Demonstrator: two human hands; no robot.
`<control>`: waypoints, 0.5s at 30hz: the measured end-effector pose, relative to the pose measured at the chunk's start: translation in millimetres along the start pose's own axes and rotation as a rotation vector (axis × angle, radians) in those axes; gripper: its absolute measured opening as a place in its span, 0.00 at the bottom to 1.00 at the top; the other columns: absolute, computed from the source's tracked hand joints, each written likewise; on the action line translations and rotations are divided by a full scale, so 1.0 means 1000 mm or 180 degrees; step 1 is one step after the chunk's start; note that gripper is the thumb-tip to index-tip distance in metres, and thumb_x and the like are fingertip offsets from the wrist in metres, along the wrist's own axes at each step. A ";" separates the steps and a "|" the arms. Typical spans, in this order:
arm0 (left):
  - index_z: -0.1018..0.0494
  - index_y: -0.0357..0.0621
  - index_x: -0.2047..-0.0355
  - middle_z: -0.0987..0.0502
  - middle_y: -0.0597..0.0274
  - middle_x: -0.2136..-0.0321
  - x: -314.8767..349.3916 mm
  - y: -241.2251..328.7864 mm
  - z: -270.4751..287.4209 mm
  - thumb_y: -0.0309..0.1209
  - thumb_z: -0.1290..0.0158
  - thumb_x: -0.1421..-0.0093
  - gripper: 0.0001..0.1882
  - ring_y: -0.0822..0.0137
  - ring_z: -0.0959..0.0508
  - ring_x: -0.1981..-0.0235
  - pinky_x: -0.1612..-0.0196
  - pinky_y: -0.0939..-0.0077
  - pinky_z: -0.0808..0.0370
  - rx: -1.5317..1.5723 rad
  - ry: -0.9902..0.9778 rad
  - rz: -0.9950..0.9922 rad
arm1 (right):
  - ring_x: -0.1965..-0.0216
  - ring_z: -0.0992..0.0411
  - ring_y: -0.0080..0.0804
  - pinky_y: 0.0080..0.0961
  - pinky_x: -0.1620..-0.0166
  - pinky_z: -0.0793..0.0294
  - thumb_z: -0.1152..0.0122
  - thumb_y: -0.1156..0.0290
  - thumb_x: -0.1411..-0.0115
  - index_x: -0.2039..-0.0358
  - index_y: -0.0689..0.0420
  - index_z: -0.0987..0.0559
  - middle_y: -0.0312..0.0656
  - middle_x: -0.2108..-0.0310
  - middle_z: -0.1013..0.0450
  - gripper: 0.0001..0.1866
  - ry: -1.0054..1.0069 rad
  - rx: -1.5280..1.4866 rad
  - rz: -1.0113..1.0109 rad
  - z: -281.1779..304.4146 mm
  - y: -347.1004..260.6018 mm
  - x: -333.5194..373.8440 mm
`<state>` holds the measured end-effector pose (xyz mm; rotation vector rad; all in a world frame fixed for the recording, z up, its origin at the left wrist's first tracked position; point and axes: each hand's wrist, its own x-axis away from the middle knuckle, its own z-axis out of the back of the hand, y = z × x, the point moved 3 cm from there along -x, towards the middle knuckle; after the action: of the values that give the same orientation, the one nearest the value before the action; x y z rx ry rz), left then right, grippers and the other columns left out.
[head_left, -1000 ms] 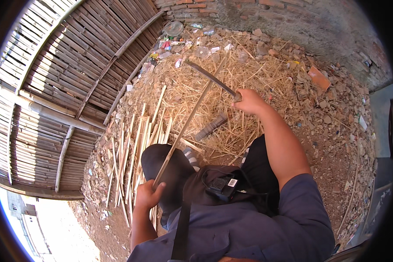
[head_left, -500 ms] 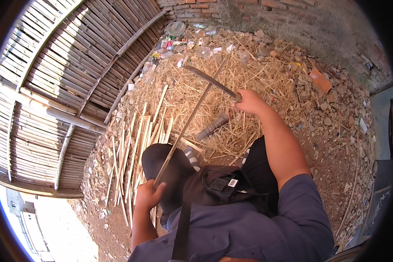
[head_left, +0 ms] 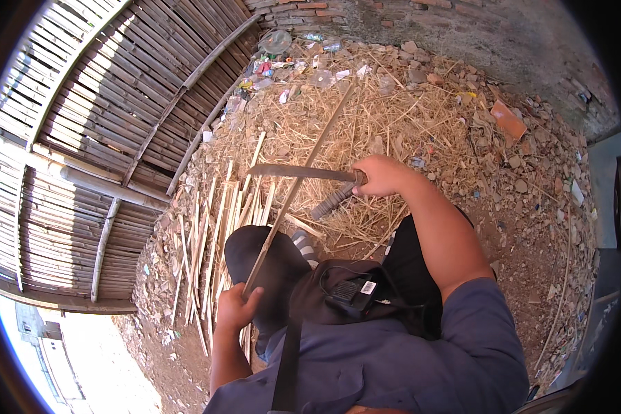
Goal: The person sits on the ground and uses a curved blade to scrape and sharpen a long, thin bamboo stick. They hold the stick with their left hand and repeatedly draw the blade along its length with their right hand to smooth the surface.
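Note:
My left hand (head_left: 236, 308) is closed round the near end of a long thin bamboo strip (head_left: 311, 156), which slants up and away to the right above my left knee. In my right hand (head_left: 381, 175) is the handle of a machete (head_left: 303, 171). Its dark blade points left and crosses the strip around mid-length; whether the edge touches it I cannot tell. Below the blade, a ridged dark cylindrical piece (head_left: 334, 201) lies on the shavings. Many split bamboo strips (head_left: 210, 238) lie in a loose pile left of my knee.
Straw-like shavings (head_left: 407, 131) cover the ground ahead. A bamboo-slat wall (head_left: 138, 83) stands on the left and a brick wall (head_left: 448, 27) at the back. Plastic litter (head_left: 272, 65) lies in the far corner. An orange tile piece (head_left: 508, 121) rests among rubble at right.
My right hand has moved toward me and slightly left, bringing the machete lower along the strip. Its blade now lies nearly level. My left hand and the strip have hardly moved.

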<state>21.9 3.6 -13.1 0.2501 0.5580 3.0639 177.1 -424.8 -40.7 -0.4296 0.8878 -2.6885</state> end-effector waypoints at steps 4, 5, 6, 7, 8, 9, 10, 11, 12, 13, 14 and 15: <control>0.26 0.37 0.78 0.25 0.46 0.85 -0.003 0.000 -0.001 0.52 0.38 0.40 0.27 0.45 0.21 0.80 0.74 0.55 0.26 -0.0106 0.0045 -0.0089 | 0.61 0.21 0.48 0.43 0.57 0.25 0.28 0.58 0.45 0.59 0.57 0.19 0.51 0.67 0.21 0.19 0.1201 -0.0285 -0.0521 0.013 0.047 -0.004; 0.26 0.37 0.78 0.25 0.46 0.84 -0.003 0.000 -0.001 0.52 0.38 0.40 0.27 0.45 0.21 0.79 0.74 0.55 0.26 -0.0100 0.0026 -0.0099 | 0.61 0.21 0.48 0.43 0.57 0.25 0.28 0.58 0.45 0.59 0.57 0.19 0.51 0.66 0.21 0.19 0.1209 -0.0375 -0.0621 0.014 0.048 -0.002; 0.26 0.37 0.78 0.24 0.46 0.84 -0.004 0.000 0.000 0.52 0.38 0.40 0.27 0.45 0.21 0.79 0.74 0.55 0.26 -0.0093 0.0006 -0.0111 | 0.61 0.21 0.49 0.43 0.57 0.25 0.28 0.58 0.45 0.58 0.57 0.19 0.51 0.66 0.21 0.19 0.1218 -0.0464 -0.0723 0.015 0.049 0.001; 0.26 0.37 0.78 0.24 0.46 0.84 -0.004 0.000 -0.001 0.53 0.38 0.40 0.27 0.45 0.21 0.79 0.74 0.55 0.26 -0.0085 -0.0014 -0.0117 | 0.60 0.21 0.49 0.43 0.56 0.24 0.28 0.58 0.45 0.58 0.57 0.19 0.51 0.65 0.21 0.20 0.1020 -0.0377 -0.0621 0.013 0.042 0.002; 0.26 0.37 0.78 0.24 0.46 0.84 -0.004 0.000 -0.001 0.53 0.39 0.40 0.28 0.44 0.21 0.79 0.73 0.55 0.26 -0.0062 -0.0013 -0.0092 | 0.59 0.21 0.49 0.42 0.55 0.24 0.28 0.58 0.45 0.57 0.58 0.19 0.51 0.63 0.21 0.20 0.0814 -0.0298 -0.0528 0.009 0.031 0.004; 0.26 0.37 0.78 0.24 0.46 0.84 -0.004 0.001 -0.001 0.53 0.39 0.40 0.28 0.44 0.21 0.79 0.73 0.54 0.26 -0.0040 -0.0012 -0.0066 | 0.58 0.21 0.49 0.42 0.54 0.23 0.29 0.57 0.45 0.57 0.58 0.19 0.51 0.62 0.20 0.21 0.0607 -0.0220 -0.0434 0.004 0.021 0.004; 0.25 0.37 0.78 0.24 0.46 0.83 -0.003 0.001 -0.001 0.53 0.39 0.40 0.28 0.44 0.20 0.78 0.72 0.54 0.26 -0.0020 -0.0016 -0.0043 | 0.59 0.21 0.49 0.42 0.56 0.23 0.27 0.57 0.46 0.60 0.56 0.18 0.49 0.64 0.20 0.19 0.0349 0.0031 -0.0279 -0.002 0.014 0.004; 0.26 0.37 0.78 0.24 0.46 0.83 -0.004 0.000 -0.001 0.54 0.39 0.40 0.28 0.44 0.20 0.78 0.72 0.54 0.26 -0.0073 -0.0059 -0.0032 | 0.59 0.21 0.48 0.42 0.56 0.24 0.27 0.57 0.47 0.61 0.55 0.18 0.48 0.65 0.20 0.18 0.0191 0.0101 -0.0084 -0.010 0.004 0.004; 0.26 0.37 0.78 0.24 0.46 0.83 -0.005 -0.001 -0.001 0.54 0.39 0.40 0.28 0.44 0.20 0.78 0.72 0.54 0.26 -0.0125 -0.0102 -0.0019 | 0.60 0.21 0.48 0.42 0.57 0.24 0.27 0.57 0.47 0.62 0.54 0.18 0.48 0.66 0.20 0.17 0.0033 0.0171 0.0113 -0.019 -0.005 0.004; 0.26 0.37 0.78 0.23 0.46 0.83 -0.005 -0.002 0.001 0.54 0.39 0.40 0.28 0.44 0.20 0.77 0.71 0.53 0.26 -0.0178 -0.0127 -0.0004 | 0.60 0.21 0.47 0.43 0.58 0.24 0.27 0.57 0.48 0.63 0.54 0.18 0.47 0.67 0.20 0.16 -0.0116 0.0248 0.0324 -0.022 -0.012 0.004; 0.26 0.38 0.78 0.23 0.46 0.83 -0.005 -0.003 0.001 0.54 0.39 0.40 0.28 0.44 0.20 0.77 0.71 0.53 0.26 -0.0173 -0.0115 0.0026 | 0.61 0.21 0.48 0.43 0.58 0.24 0.27 0.58 0.47 0.63 0.54 0.19 0.48 0.67 0.20 0.17 -0.0153 0.0220 0.0386 -0.020 -0.016 0.005; 0.26 0.38 0.78 0.23 0.46 0.83 -0.003 -0.002 0.001 0.54 0.39 0.40 0.28 0.44 0.20 0.77 0.71 0.53 0.25 -0.0169 -0.0103 0.0057 | 0.62 0.21 0.50 0.44 0.58 0.24 0.28 0.58 0.46 0.63 0.55 0.19 0.50 0.67 0.21 0.17 -0.0190 0.0192 0.0449 -0.017 -0.020 0.007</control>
<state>25.4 5.6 -13.6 0.3045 0.4751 3.0805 161.5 -402.4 -40.0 -0.4154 0.7876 -2.5531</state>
